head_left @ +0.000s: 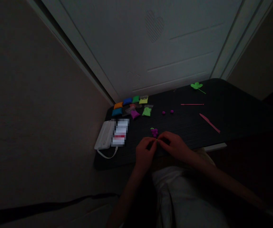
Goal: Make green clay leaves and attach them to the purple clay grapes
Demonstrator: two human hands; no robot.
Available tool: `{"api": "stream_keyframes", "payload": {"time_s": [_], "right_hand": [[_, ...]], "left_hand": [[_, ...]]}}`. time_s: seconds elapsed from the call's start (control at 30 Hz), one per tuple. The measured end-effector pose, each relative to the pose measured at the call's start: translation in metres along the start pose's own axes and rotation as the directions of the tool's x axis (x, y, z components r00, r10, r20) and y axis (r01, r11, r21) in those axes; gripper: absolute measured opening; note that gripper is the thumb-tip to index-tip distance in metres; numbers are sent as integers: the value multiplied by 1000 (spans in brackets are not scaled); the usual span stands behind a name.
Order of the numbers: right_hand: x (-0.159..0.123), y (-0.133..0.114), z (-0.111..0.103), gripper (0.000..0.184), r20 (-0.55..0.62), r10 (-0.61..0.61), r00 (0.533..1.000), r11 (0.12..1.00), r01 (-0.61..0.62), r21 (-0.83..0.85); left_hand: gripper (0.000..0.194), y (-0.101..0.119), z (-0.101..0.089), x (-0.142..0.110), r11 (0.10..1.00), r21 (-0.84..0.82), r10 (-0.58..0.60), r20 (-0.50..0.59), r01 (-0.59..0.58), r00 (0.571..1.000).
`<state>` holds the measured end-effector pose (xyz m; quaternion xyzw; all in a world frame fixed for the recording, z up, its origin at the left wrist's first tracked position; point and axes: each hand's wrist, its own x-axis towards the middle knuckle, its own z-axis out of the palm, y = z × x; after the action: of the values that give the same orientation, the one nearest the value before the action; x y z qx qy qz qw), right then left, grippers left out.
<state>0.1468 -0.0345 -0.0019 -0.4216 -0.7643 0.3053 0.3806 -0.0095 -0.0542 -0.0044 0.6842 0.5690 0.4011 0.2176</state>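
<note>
Pale clothing (179,190) on our lap lies closest, just under the near edge of the dark bench (179,126). Over that edge we reach with the left hand (145,153) and the right hand (175,147), their fingertips meeting; each grip is pinched together, thumb to forefinger, though we cannot tell whether anything is clamped between the tips. Just beyond them sits a purple cluster (155,132) with a bit of green at its top. To our left, room is tighter: a white device (104,134) and a blurred pale rectangle (120,133) stand by the left edge, with colored packets (147,111) grouped behind, toward the white panel (136,47) along the far edge. Two purple balls (163,112) lie farther back. Rightward we have more room, reaching to a pink knife (209,123) slanting toward the near edge, a thin pink stick (192,104) and, near the far edge, a green clover shape (196,85).
</note>
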Motion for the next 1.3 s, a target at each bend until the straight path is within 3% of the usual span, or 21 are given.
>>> {"api": "stream_keyframes", "payload": {"time_s": [0.37,1.3], "right_hand": [[1,2,1,11,24,-8,1000,1000,9,-29],[1,1,1,13,5,-2,1000,1000,2,2]], "left_hand": [[15,0,-1,0,999,-18,-40,-35,39,999],[15,1,-1,1,994,-64,-91,-4,90,996]]}}
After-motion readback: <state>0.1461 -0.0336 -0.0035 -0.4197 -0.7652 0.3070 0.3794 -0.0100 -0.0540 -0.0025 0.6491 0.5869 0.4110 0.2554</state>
